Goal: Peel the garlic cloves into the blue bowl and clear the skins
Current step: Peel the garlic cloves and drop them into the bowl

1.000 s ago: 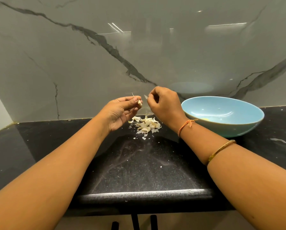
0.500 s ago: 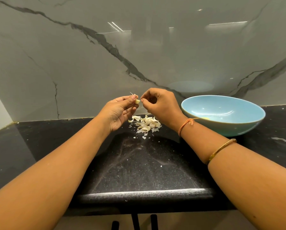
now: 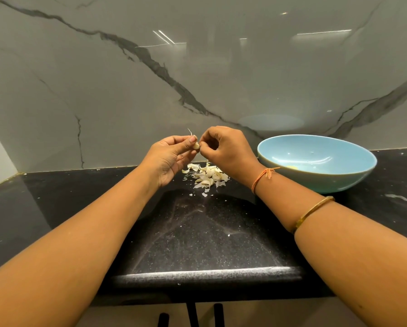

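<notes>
My left hand pinches a small pale garlic clove above the black stone bench; my right hand seemingly nips its skin. Papery skins lie beneath, beside the pale blue bowl.

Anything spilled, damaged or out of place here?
Nothing serious. Loose garlic skins litter the black counter left of the blue bowl, expected mid-peeling; a pale smear marks the counter right of it.

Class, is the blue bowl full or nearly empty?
Nearly empty: the blue bowl shows mostly bare blue inside, with only one small yellowish piece near its bottom.
</notes>
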A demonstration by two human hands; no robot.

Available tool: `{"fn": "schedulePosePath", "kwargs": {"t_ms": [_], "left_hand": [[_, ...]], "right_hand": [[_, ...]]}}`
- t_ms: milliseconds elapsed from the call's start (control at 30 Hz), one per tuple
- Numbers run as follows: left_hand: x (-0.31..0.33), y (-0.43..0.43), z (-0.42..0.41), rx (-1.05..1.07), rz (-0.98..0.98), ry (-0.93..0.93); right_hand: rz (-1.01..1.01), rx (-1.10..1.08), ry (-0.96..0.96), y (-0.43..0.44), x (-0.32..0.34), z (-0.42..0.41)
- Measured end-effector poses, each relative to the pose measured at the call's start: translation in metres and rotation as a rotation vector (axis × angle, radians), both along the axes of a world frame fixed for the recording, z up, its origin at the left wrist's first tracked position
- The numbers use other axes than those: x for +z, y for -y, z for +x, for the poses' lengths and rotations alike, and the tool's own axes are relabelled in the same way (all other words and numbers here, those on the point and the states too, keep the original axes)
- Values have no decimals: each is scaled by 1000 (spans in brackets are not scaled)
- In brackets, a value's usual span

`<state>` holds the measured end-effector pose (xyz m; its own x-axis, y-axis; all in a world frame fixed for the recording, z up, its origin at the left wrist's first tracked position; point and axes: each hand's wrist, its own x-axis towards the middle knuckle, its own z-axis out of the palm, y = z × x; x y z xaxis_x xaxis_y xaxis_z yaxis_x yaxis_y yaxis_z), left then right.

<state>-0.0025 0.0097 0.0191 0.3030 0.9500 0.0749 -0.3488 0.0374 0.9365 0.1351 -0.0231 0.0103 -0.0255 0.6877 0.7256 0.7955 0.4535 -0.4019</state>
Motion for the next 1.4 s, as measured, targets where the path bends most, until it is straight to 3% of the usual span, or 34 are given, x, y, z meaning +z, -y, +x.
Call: {"fn": "schedulePosePath", "kwargs": {"t_ms": [367,767,1000,1400], "left_hand": [[1,0,0,-27,-2,-35],[-1,-3,-2,-21,14,-45],[-4,-4,-1,59,85,-76],[0,-3,0,-34,1,-4]], "right_hand": [[-21,7,43,-1,0,-1],[-90,-80,-79,-3,-1,4],[-195,78,-202,0,-2,-2],[-39,92,-183,-3,-3,-2]]}}
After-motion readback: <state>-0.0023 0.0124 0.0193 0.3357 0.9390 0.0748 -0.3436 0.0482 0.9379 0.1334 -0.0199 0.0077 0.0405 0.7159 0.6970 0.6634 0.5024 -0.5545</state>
